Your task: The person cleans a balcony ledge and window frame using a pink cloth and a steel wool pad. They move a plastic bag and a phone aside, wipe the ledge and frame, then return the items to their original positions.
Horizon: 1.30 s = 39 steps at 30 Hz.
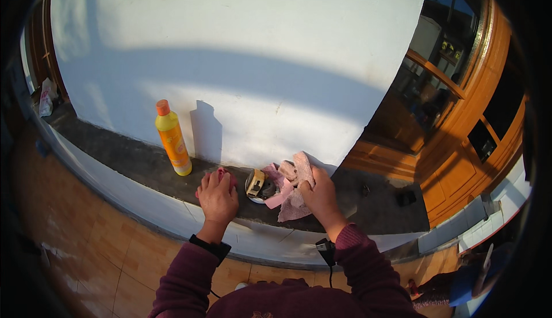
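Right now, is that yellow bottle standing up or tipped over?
Upright: the yellow bottle stands on its base on the dark ledge, its orange cap at the top.

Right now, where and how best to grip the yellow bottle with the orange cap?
Probably mid-body on the yellow bottle, from the near side, left hand wrapping around. It stands upright, its long rounded body suits a wrap, and the white wall behind limits access there.

The pink cloth (294, 205) looks matt and nubby; the bottle (173, 141) on the left, smooth plastic; the far wall (247, 25), matt paint; the door (454, 179) on the right, glossy wood.
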Each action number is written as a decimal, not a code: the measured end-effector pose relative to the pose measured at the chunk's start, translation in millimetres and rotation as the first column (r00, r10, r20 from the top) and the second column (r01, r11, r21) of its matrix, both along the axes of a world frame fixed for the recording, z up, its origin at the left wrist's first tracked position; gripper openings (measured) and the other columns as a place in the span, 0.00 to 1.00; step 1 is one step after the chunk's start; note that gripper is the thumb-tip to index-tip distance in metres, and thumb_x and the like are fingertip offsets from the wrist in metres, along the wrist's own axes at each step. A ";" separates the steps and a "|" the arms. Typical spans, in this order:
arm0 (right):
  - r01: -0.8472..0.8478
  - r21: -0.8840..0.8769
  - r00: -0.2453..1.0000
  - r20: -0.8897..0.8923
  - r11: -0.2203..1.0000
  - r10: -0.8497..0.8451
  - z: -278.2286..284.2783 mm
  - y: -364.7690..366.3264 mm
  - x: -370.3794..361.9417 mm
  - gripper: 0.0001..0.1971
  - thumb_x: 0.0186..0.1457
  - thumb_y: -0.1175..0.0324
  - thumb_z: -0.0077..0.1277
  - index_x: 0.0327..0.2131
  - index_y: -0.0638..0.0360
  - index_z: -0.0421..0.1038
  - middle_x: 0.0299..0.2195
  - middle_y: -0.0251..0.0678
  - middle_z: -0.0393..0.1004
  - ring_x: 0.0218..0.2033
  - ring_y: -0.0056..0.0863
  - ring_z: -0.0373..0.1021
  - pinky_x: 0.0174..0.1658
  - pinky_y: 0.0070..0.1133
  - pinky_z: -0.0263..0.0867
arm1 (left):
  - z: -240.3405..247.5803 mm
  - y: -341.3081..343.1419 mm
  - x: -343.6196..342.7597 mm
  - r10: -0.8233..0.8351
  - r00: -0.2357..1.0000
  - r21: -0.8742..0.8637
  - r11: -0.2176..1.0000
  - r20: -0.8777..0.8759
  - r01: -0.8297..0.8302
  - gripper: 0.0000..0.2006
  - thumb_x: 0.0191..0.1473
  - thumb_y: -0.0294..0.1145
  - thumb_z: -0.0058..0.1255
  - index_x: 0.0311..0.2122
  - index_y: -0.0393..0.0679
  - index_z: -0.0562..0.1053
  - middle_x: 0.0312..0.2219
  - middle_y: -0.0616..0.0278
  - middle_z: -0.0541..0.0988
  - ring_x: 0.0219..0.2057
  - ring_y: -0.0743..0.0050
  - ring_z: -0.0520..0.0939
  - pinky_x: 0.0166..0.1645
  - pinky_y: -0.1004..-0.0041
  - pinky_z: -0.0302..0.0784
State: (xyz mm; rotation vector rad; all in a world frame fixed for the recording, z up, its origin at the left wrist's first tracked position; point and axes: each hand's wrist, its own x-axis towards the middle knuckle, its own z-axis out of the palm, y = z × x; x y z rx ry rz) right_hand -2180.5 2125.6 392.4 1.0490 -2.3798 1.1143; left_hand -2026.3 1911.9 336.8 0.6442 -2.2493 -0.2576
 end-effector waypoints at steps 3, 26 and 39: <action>-0.021 -0.047 0.996 -0.088 0.999 0.017 17.9 -8.0 11.7 0.19 0.50 0.71 0.52 0.48 0.63 0.72 0.40 0.48 0.73 0.41 0.51 0.72 0.44 0.37 0.70 | -0.1 0.1 -0.2 0.004 1.000 -0.005 1.000 -0.004 -0.004 0.20 0.43 0.32 0.60 0.45 0.47 0.76 0.46 0.55 0.75 0.53 0.42 0.72 0.51 0.48 0.68; 0.268 -0.036 0.930 -0.250 0.963 -0.268 -4.8 95.4 -45.0 0.16 0.52 0.71 0.59 0.45 0.61 0.71 0.45 0.45 0.70 0.47 0.48 0.67 0.49 0.39 0.64 | -0.9 2.6 -6.0 0.012 0.999 -0.089 0.996 -0.053 -0.016 0.11 0.54 0.36 0.55 0.41 0.46 0.79 0.44 0.61 0.78 0.48 0.49 0.75 0.50 0.55 0.70; 0.452 0.352 0.877 -0.009 0.820 -0.480 -71.2 192.3 -106.3 0.20 0.46 0.69 0.57 0.46 0.57 0.70 0.45 0.49 0.72 0.46 0.53 0.71 0.49 0.37 0.71 | -10.9 -7.5 -5.2 -0.057 0.998 -0.135 0.989 -0.040 0.051 0.14 0.52 0.36 0.55 0.44 0.45 0.77 0.46 0.55 0.77 0.50 0.46 0.74 0.53 0.52 0.70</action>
